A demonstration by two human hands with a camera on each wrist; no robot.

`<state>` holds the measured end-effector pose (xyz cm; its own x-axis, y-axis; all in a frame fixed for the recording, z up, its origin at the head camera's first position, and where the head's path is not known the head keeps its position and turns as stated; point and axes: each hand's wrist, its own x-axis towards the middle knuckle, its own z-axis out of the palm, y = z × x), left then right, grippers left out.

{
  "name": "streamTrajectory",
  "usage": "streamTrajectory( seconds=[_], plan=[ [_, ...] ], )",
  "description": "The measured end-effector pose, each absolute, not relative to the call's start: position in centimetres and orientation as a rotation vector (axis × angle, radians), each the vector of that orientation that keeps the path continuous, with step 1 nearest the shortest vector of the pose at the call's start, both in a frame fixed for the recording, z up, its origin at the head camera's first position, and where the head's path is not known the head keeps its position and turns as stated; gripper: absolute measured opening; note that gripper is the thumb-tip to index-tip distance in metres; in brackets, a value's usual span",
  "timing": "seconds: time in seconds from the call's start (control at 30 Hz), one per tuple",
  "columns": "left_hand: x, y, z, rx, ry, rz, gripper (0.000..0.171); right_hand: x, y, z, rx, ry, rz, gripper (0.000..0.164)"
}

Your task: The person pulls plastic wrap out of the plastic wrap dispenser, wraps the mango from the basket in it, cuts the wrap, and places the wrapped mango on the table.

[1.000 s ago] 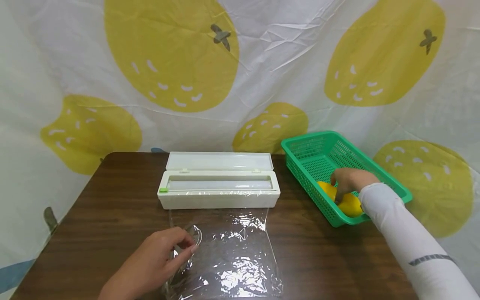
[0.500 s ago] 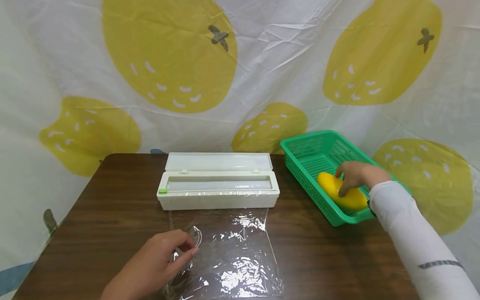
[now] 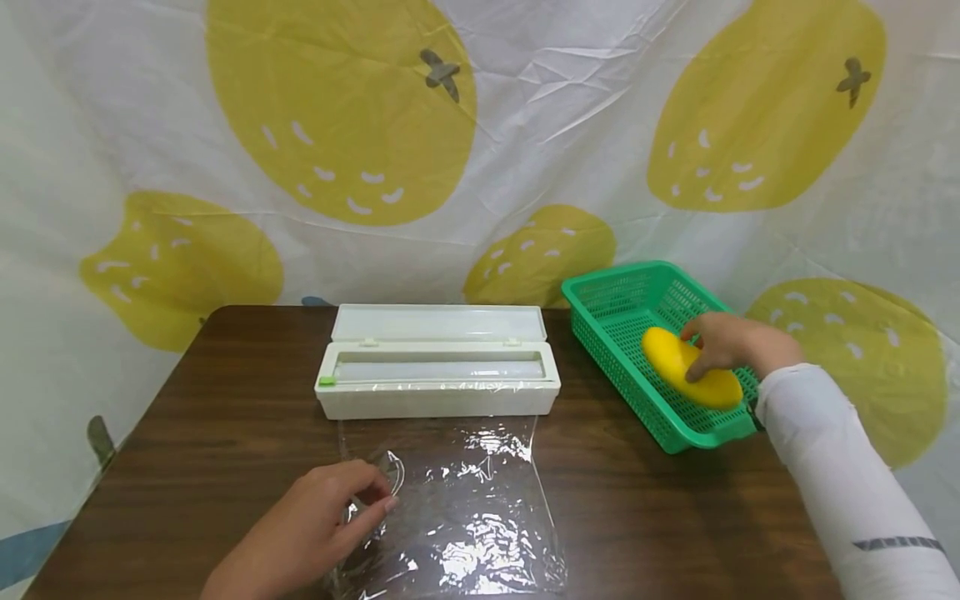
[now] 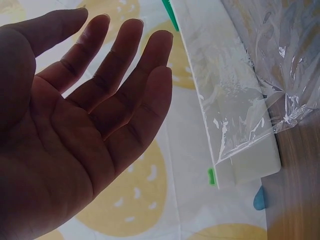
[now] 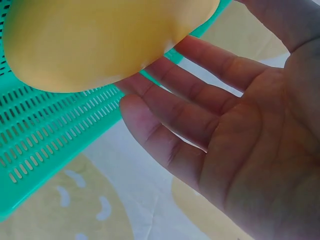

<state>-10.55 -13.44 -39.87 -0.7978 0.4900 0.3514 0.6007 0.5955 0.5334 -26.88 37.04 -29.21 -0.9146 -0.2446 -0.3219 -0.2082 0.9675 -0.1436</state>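
My right hand [image 3: 738, 343] grips a smooth yellow mango [image 3: 664, 352] from above, thumb on the near side and fingers on the far side. The mango is tilted, held over the inside of a green perforated basket [image 3: 626, 385]. In the right wrist view, fingertips [image 5: 135, 112] press along the mango's underside. My left hand [image 3: 318, 517] is at the left edge of a sheet of cling film [image 3: 480, 492], fingers loosely bent and holding nothing. Its bare palm shows in the left wrist view. The film runs out of a white dispenser box [image 3: 438, 404] and lies toward me.
The dispenser's lid [image 3: 438, 323] stands raised at the back, and a green slider [image 3: 327, 381] sits at its left end. All of it rests on a dark wooden table [image 3: 210, 467]. A white curtain [image 3: 555, 150] with lemon prints hangs behind.
My right hand has taken hold of the mango and lifted it from the basket's floor, moving slightly up and to the right. The left hand, film and dispenser stay where they were.
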Motion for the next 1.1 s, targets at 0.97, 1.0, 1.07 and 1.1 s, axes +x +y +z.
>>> streamTrajectory(
  seconds=[0.97,1.0,1.07,1.1],
  plan=[
    [-10.5,-13.3,-39.6,-0.887,-2.733,-1.015,0.003,-23.4,31.1,-23.5,-0.611,3.064,-0.051,0.069],
    [-10.5,-13.3,-39.5,-0.887,-2.743,-1.016,0.003,-23.2,30.7,-23.4,-0.622,3.078,-0.046,0.069],
    [-10.5,-13.3,-39.5,-0.884,-2.764,-1.023,0.003,-22.9,30.1,-23.1,-0.649,3.102,-0.039,0.068],
    [-10.5,-13.2,-39.5,-0.884,-2.772,-1.032,0.004,-22.7,29.8,-23.0,-0.66,3.115,-0.037,0.067]
  ],
)
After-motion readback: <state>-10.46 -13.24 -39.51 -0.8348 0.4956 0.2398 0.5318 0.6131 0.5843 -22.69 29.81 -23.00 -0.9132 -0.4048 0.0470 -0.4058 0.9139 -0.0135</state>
